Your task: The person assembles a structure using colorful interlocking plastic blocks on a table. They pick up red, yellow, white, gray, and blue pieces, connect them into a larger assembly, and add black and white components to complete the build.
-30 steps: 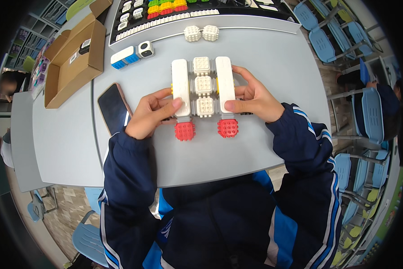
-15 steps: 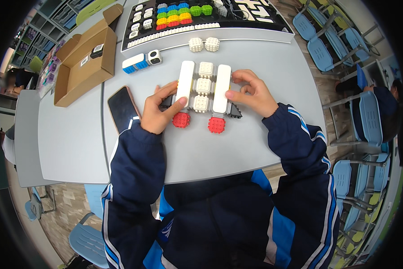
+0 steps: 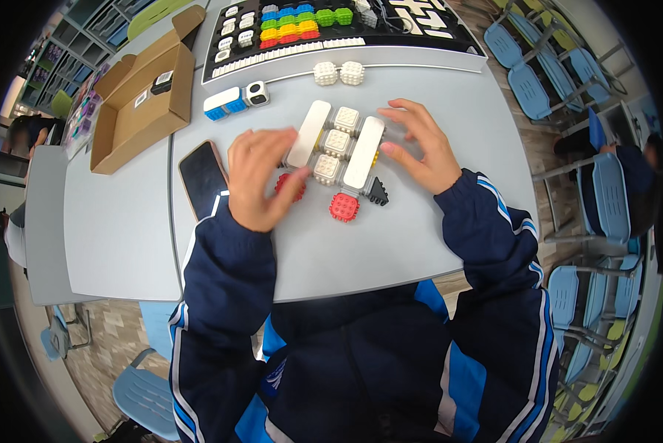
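On the table lies a building-block model (image 3: 336, 143). Two long white bars flank a row of white studded cubes, with red studded blocks at the near end. A black toothed wedge (image 3: 378, 192) sticks out at its right. My left hand (image 3: 260, 179), slightly blurred, is over the model's left side with thumb and fingers apart; it hides part of that side and of one red block. Beside the right bar, my right hand (image 3: 425, 150) is open with its fingers spread and holds nothing.
Beyond the model stand two white studded blocks (image 3: 339, 73) and a blue-and-white block piece (image 3: 235, 100). A black-lined parts tray (image 3: 434, 57) with coloured blocks spans the far side. A phone (image 3: 203, 179) lies left of my left hand, near an open cardboard box (image 3: 178, 111).
The model has turned clockwise, its near end swinging left. Both hands have let go of it; the left has lifted and blurred, and the right has opened wider.
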A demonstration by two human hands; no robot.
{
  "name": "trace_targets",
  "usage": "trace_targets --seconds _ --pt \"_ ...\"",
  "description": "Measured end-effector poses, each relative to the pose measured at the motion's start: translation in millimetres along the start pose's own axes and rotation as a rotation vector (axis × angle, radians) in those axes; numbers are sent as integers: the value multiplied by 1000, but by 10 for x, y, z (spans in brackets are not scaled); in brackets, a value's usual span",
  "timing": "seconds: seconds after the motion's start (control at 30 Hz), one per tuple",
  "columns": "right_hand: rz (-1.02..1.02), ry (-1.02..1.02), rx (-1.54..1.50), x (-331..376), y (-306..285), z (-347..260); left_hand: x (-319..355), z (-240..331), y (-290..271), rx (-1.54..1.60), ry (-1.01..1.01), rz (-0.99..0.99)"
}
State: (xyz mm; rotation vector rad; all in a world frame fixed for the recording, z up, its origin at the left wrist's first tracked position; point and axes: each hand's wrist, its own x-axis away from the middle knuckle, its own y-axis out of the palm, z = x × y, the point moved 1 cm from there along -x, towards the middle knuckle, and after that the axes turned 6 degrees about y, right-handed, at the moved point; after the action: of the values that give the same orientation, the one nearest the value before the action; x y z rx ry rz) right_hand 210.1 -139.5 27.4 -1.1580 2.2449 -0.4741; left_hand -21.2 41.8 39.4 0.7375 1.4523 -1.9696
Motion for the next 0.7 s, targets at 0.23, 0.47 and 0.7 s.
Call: trace_targets --seconds 0.23,0.47,0.7 --pt "-49 -294 163 -27 -110 43 45 511 -6 -140 409 -79" --pt "-277 -357 2 36 -122 -59 6 283 -76 -144 289 -110" --pt "-352 -439 -61 114 4 -160 50 282 16 -60 278 -222"
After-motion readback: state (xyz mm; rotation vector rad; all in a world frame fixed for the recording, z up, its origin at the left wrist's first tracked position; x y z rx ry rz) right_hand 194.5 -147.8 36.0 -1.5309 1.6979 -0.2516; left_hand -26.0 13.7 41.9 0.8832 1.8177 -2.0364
